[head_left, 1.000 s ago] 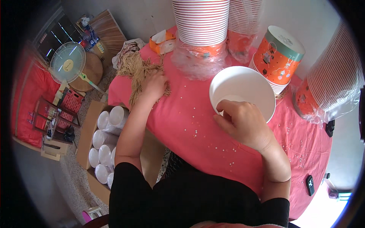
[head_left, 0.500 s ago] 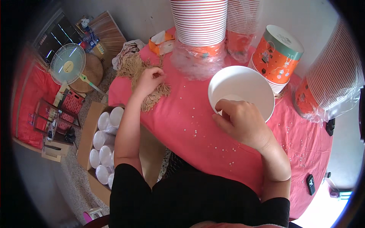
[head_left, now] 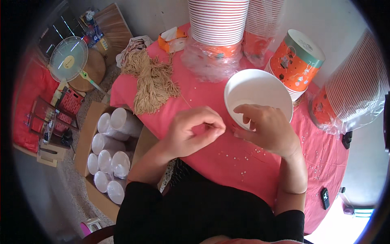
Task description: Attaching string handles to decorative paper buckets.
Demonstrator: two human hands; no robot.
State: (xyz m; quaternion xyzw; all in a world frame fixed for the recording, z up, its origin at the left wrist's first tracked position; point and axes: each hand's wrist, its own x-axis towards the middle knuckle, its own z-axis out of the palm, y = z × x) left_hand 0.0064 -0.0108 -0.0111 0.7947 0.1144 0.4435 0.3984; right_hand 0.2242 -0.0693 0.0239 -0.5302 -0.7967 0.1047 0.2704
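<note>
A large white-lined paper bucket (head_left: 260, 87) stands mouth up on the pink-covered table. My right hand (head_left: 270, 130) curls over its near rim, fingers above the opening and thumb along the outer side. Just left of the bucket, my left hand (head_left: 195, 132) has its thumb and fingertips pinched together. What is between those fingertips is too small to make out. A thin strand shows on the cloth behind this hand, near a bundle of tan twine (head_left: 156, 87) at the table's left edge.
Tall stacks of paper buckets (head_left: 219, 22) in plastic wrap stand at the back. An upturned orange-and-green bucket (head_left: 298, 59) tops a stack on the right. Small white dots (head_left: 243, 158) lie on the pink cloth. A carton (head_left: 91, 122) of white cups sits at left, below a fan (head_left: 69, 61).
My left hand has left the twine bundle and come right, beside the bucket, with fingertips pinched. My right hand stays at the bucket's rim. The view has shifted slightly.
</note>
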